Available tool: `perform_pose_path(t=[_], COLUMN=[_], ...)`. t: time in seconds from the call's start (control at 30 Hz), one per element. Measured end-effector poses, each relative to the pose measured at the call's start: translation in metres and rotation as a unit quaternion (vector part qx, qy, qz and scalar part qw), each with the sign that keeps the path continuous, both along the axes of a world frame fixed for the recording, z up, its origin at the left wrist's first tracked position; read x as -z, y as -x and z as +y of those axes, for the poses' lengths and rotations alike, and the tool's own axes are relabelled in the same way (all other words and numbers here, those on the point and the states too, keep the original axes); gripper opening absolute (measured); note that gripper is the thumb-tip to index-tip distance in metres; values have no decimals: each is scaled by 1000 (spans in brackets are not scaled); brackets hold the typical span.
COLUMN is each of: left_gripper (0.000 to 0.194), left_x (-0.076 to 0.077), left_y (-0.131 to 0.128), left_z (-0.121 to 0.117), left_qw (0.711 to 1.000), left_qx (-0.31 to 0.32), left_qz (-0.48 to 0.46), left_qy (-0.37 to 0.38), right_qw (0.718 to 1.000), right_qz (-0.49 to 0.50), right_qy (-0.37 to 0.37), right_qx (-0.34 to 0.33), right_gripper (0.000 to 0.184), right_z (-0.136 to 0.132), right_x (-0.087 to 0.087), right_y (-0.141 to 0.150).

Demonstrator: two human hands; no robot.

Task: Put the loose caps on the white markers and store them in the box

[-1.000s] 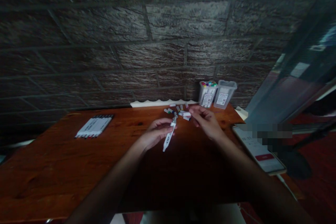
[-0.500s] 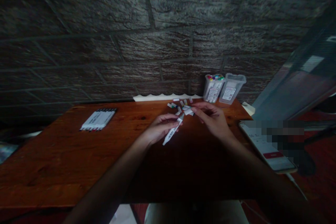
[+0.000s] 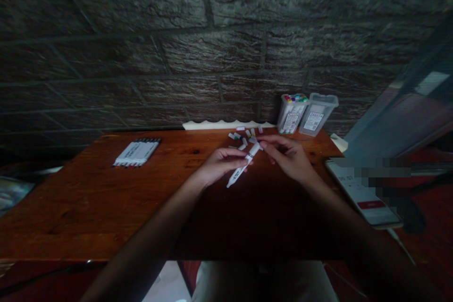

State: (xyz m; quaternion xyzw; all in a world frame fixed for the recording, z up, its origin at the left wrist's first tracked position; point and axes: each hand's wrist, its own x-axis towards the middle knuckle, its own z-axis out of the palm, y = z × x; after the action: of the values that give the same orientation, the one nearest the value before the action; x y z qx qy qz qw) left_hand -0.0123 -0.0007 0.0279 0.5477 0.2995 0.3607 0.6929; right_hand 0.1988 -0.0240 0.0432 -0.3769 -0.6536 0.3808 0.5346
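My left hand [image 3: 223,165] is closed around a white marker [image 3: 238,175] with dark print on its barrel, tilted with its lower end toward me. Between the thumb and fingers of my right hand [image 3: 286,155] is a white marker cap [image 3: 254,149], which sits over the marker's upper end. Whether it is fully pressed on cannot be made out. Just beyond the hands, several loose marker caps [image 3: 238,136] lie scattered on the wooden table [image 3: 88,203]; some are partly hidden by my fingers.
On the left lies a row of white markers [image 3: 136,152]. At the back right stand a clear box of colour-topped markers [image 3: 292,114] and an empty clear box [image 3: 318,114]. A phone [image 3: 363,193] with a cable rests at the right edge. Behind is a stone wall [image 3: 240,52].
My right hand has brought the cap to the marker's upper end, where the bare tip showed before. The marker has tilted further right. The head view has shifted slightly.
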Motion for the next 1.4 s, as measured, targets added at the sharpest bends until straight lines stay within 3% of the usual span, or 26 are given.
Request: perform_pose_path(t=[0.17,0.4,0.6,0.7,0.9,1.07,1.4], left_gripper=[23,23,34,38,22,54,53], left_x=[-2,-6,-4,-9,-23,-24,-20], left_y=[1,-5,-5,0,7,16,25], left_z=[-1,-7,-7,-5,0,5,10], left_qw=[998,997,996,986,951,932,923], left_qx=[13,-18,28,15,-3,-7,-66], left_qz=[39,23,-86,-154,-276,-290,-299], left_qy=[-51,-69,10,55,142,220,232], right_qw=[1000,998,997,996,993,992,988], right_qz=[27,45,52,54,35,10,-27], right_qy=[8,34,62,66,95,104,122], right_qx=[-2,-12,-7,9,55,71,85], right_gripper=[13,21,34,37,40,44,48], right_z=[0,0,0,2,7,9,9], right_x=[-4,-2,1,4,9,14,16], right_y=[3,6,6,5,4,7,9])
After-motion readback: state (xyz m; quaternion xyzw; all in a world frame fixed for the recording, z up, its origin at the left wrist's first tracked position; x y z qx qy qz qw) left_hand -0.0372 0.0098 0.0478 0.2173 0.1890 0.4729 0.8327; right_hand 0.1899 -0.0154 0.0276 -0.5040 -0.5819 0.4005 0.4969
